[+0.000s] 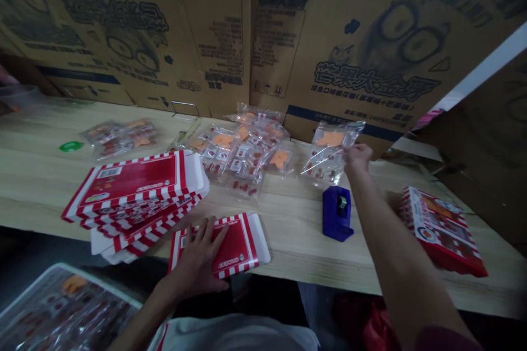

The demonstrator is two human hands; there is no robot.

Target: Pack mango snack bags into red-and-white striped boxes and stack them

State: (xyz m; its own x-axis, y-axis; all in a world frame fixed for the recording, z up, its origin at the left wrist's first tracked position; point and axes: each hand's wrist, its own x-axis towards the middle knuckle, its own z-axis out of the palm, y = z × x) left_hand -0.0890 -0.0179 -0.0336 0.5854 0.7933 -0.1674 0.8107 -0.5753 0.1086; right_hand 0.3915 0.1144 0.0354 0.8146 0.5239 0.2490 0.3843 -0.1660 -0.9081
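Clear plastic bag [329,151], held in right grip [357,158]

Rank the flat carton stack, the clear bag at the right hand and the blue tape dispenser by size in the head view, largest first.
1. Stack of flat red-striped cartons
2. Clear plastic bag, held by the right hand
3. Blue tape dispenser

Dark maroon sleeve [447,338] ends above bare right forearm [395,241]; pale grey garment [230,334] over torso.
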